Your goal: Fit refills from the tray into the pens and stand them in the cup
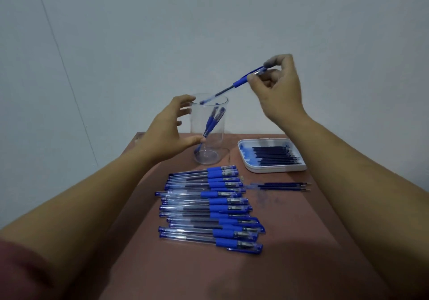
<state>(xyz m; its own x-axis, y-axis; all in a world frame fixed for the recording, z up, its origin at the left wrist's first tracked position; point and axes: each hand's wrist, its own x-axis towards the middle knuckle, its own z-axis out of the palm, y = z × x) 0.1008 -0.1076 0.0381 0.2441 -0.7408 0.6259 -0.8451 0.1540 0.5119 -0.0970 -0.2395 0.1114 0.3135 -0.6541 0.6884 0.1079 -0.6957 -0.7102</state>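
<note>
A clear plastic cup [214, 135] stands at the far end of the brown table, with a few blue pens leaning inside it. My left hand [170, 132] curls round the cup's left side, thumb low and fingers near the rim. My right hand [276, 86] pinches a blue pen [234, 85] by its capped end. The pen slants down to the left, and its other end is just inside the cup's rim. A white tray [246, 154] at the right holds several dark refills [276, 154].
Several capped blue pens [209, 207] lie in a row in the middle of the table [301, 241]. Three loose refills [283, 186] lie just right of them, below the tray. A blue ink smudge marks the table there. A plain wall stands behind.
</note>
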